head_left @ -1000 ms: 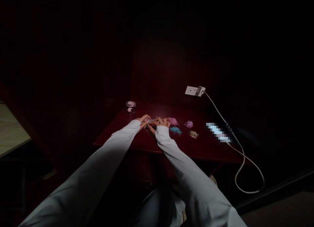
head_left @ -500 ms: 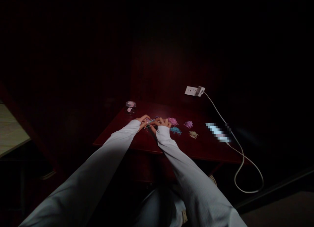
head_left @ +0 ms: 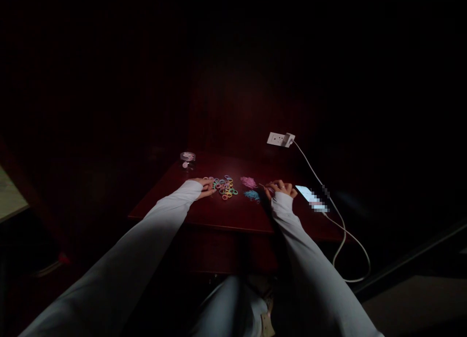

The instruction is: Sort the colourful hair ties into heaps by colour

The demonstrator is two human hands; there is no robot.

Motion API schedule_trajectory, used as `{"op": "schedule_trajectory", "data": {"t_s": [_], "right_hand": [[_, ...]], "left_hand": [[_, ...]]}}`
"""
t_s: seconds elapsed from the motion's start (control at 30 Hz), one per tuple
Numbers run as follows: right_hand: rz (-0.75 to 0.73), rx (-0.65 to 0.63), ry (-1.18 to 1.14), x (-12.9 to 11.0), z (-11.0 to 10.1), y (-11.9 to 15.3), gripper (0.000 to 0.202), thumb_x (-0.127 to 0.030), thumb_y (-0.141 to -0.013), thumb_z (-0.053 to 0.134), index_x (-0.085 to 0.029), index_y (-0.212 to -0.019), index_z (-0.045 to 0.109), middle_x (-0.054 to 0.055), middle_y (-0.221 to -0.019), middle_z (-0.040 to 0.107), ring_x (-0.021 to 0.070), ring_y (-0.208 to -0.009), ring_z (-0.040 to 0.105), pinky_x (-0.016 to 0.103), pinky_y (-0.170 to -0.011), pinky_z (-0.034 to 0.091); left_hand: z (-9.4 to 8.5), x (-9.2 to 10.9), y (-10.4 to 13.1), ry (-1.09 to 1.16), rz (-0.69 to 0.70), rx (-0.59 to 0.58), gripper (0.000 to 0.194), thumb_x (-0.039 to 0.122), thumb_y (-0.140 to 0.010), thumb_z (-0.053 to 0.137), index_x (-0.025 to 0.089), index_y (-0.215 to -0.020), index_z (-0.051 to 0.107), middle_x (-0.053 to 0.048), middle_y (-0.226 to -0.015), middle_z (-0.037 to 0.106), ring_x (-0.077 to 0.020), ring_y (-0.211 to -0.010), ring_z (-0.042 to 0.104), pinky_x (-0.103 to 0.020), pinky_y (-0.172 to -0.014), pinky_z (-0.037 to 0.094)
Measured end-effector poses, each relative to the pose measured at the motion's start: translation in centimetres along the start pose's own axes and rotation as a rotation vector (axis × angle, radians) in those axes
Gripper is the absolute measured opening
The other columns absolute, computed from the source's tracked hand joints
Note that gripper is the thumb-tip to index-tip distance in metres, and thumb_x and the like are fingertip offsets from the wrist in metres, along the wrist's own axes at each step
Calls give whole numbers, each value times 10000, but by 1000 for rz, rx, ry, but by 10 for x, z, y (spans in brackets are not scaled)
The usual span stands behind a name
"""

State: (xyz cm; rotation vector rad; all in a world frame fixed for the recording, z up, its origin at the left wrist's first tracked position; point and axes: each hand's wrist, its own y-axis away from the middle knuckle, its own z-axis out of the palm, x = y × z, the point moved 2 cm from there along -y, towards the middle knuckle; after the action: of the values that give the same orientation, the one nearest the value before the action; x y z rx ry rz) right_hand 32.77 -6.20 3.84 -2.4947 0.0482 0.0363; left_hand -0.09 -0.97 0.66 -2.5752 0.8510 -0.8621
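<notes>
Several colourful rings (head_left: 225, 186) lie in a loose pile on the dark red table (head_left: 219, 218). My left hand (head_left: 206, 187) rests at the pile's left side, its fingers bent together; whether a ring is between them is too small to tell. Right of the pile are a heap of pink bands (head_left: 249, 182) and a heap of blue bands (head_left: 251, 196). Over the place of the purple and beige heaps, my right hand (head_left: 280, 187) has curled fingers, with something thin at the fingertips that I cannot make out. It mostly hides those heaps.
A clear round container (head_left: 188, 161) stands at the table's back left. A lit phone (head_left: 311, 198) lies at the right, its white cable (head_left: 341, 218) running to a wall socket (head_left: 280, 139) and looping past the table's right edge.
My right hand has moved right, from the ring pile to the purple and beige heaps. My left hand has drawn slightly left, uncovering the rings. The whole view has shifted a little.
</notes>
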Motion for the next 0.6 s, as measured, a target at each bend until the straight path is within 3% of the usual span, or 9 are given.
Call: {"op": "schedule_trajectory", "data": {"t_s": [0.13, 0.23, 0.33, 0.47, 0.6], "right_hand": [[41, -32, 136, 53, -11, 10, 250, -394, -938, 548, -297, -1038, 755, 77, -1149, 624, 271, -1051, 420, 388, -847, 228], [92, -17, 171, 72, -17, 18, 290, -439, -945, 527, -289, -1027, 761, 93, -1136, 623, 283, -1047, 430, 396, -838, 234], [130, 18, 158, 74, -20, 22, 325, -450, -956, 499, -272, -1035, 759, 101, -1142, 624, 293, -1060, 432, 405, -847, 238], [68, -56, 119, 66, -20, 24, 291, -418, -948, 513, -279, -1018, 758, 91, -1142, 630, 294, -1076, 430, 413, -866, 247], [40, -108, 105, 61, -20, 25, 256, -391, -932, 538, -280, -1004, 757, 83, -1152, 631, 290, -1085, 428, 416, -878, 255]], "left_hand": [[-2, 4, 2, -88, 1, -27, 404, 543, -757, 680, 206, -609, 513, 40, -551, 483, -110, -514, 408, -244, -521, 259], [-2, 6, 2, -102, 10, -37, 460, 600, -718, 706, 210, -601, 494, 49, -521, 449, -106, -480, 368, -253, -515, 240], [0, 5, 1, -141, -17, -72, 459, 604, -745, 673, 216, -596, 480, 41, -515, 447, -118, -475, 362, -269, -524, 225], [4, 0, 0, -166, 11, -106, 372, 501, -836, 571, 216, -611, 493, 23, -578, 516, -131, -524, 409, -270, -541, 223], [5, 0, 1, -170, 42, -95, 284, 404, -837, 521, 211, -634, 484, 22, -620, 542, -129, -561, 412, -253, -556, 230]]}}
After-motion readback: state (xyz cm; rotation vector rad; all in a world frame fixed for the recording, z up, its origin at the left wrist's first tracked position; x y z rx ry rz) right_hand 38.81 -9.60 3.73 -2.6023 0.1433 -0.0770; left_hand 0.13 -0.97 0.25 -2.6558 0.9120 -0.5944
